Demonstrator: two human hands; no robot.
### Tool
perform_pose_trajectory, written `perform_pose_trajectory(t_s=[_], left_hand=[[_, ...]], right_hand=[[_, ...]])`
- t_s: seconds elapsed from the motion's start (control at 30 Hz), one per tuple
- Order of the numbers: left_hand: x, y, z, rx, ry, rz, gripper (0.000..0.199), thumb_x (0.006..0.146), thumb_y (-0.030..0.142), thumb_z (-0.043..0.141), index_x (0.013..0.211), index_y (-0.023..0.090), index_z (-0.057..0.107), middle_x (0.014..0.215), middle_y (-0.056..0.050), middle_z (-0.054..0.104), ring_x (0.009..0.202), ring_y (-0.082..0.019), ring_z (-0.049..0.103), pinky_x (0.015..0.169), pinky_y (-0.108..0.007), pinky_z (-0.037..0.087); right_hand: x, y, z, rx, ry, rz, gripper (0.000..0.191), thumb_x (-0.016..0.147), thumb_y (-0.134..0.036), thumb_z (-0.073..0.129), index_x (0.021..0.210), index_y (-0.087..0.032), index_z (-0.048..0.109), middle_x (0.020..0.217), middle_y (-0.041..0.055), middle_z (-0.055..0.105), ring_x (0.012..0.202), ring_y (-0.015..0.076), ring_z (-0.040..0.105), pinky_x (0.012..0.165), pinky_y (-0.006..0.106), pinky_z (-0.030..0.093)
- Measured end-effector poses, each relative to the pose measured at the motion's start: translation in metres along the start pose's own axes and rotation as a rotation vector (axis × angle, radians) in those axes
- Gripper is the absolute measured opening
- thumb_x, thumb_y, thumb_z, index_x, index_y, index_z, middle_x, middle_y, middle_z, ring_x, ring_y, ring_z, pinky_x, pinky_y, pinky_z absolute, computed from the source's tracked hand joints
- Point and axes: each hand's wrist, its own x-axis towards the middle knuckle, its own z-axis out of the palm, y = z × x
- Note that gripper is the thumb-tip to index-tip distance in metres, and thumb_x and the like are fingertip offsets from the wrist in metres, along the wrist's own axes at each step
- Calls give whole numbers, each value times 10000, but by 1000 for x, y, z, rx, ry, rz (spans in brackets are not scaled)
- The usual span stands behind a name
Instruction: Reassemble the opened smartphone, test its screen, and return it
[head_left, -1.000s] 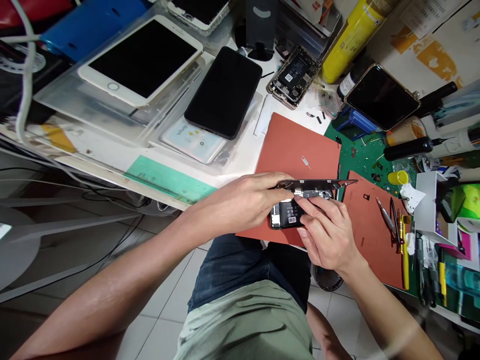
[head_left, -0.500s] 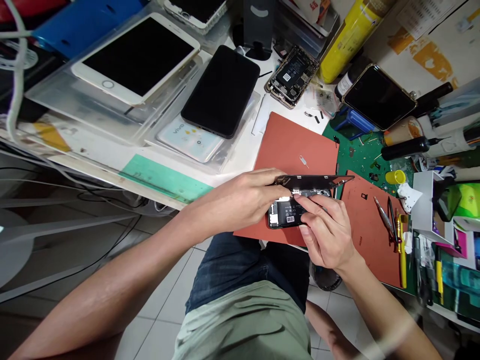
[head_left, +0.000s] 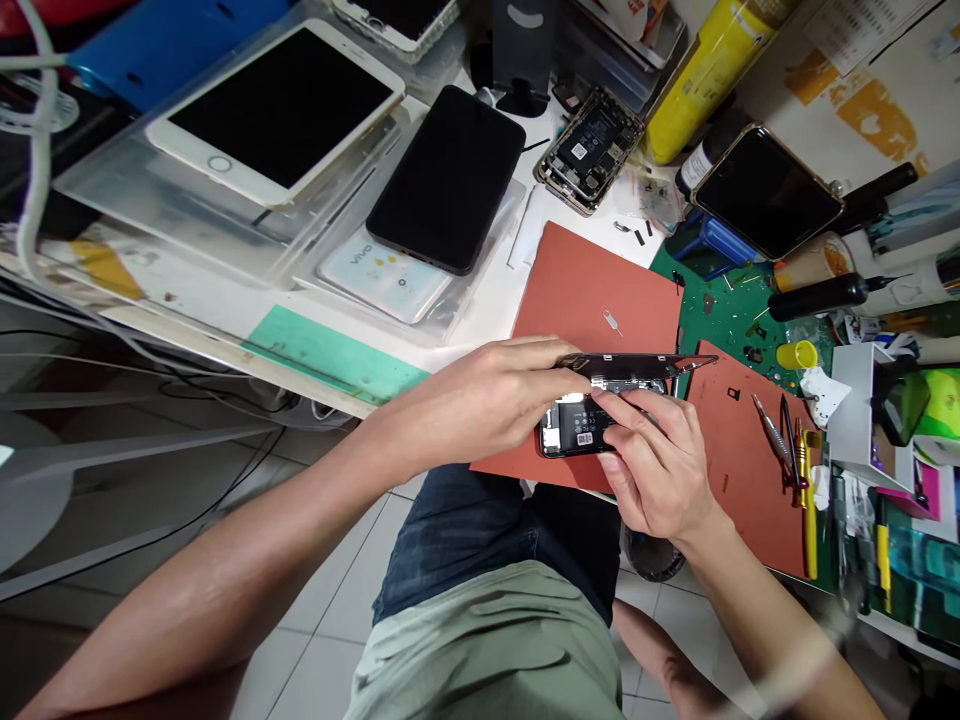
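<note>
An opened phone [head_left: 577, 438] lies on the front edge of a red-brown mat [head_left: 592, 285], its black battery and inner parts showing. Its dark screen panel [head_left: 645, 365] is raised like a lid along the far side. My left hand [head_left: 487, 395] is closed on the raised screen at its left end, with fingers reaching into the gap. Bent over the phone body, my right hand [head_left: 656, 460] has its fingertips on the inner parts below the screen and its thumb at the near edge. The fingers hide whatever small part they touch.
A SIM pin [head_left: 612, 321] lies on the mat. Screwdrivers and tweezers [head_left: 772, 430] rest on a second mat [head_left: 742, 500] to the right. A black phone [head_left: 450, 180] and a white phone [head_left: 281, 110] sit on plastic boxes at the left. Behind stands another opened phone [head_left: 592, 150].
The view has shifted slightly, so the bench things appear a little further right. Both hands keep nearly the same hold on the phone and its raised screen.
</note>
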Motion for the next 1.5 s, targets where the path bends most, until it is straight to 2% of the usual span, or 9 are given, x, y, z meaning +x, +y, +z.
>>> perform_pose_trajectory(t_s=[0.33,0.57,0.8,0.97,1.13,1.3,1.5], left_hand=[[1,-1,2,10,-14,-9,288,1073,86,501,1116,108,785,1079,-131,781,938,-210,753,801,-336,632],[0,-1,1,20,-2,-2,287,1073,89,496,1091,133,779,1081,-115,784,945,-201,749,816,-336,637],[-1,-1,0,27,-8,2,293,1069,84,488,1099,121,777,1106,-132,785,966,-208,753,829,-347,649],[0,0,0,49,-19,-13,309,1077,100,478,1099,159,780,1112,-109,794,973,-195,757,843,-341,653],[0,1,0,26,-21,-31,313,1070,96,480,1100,156,786,1117,-111,795,988,-200,761,862,-346,656],[1,2,-1,8,-20,-44,308,1071,96,491,1105,165,789,1123,-93,799,1003,-186,762,882,-318,648],[0,2,0,9,-11,-35,301,1077,102,492,1110,158,787,1127,-99,799,1002,-185,765,879,-315,652]], right_hand=[[2,-1,-1,-50,-25,-8,163,1076,-207,497,1005,-185,642,1302,164,802,1146,332,691,903,472,493],[2,-2,0,-86,-39,-33,235,1100,-236,472,1000,-163,672,1307,180,801,1178,328,674,932,471,486],[5,-2,-5,-211,-104,-99,262,1102,-275,480,1013,-164,701,1297,152,810,1095,317,675,912,476,460],[8,-1,-10,-199,-142,-138,222,1069,-246,516,1096,-135,706,1298,183,796,1123,310,671,954,476,471],[19,-4,-13,-233,-170,-208,230,1062,-221,493,1125,-135,697,1213,213,802,1135,285,682,980,436,509],[24,-12,-13,-307,-209,-242,226,1026,-212,524,1149,-132,695,1157,226,791,1155,310,685,963,437,531],[18,-11,-8,-203,-137,-157,208,1059,-236,531,1167,-136,678,1158,214,793,1133,313,674,882,435,570]])
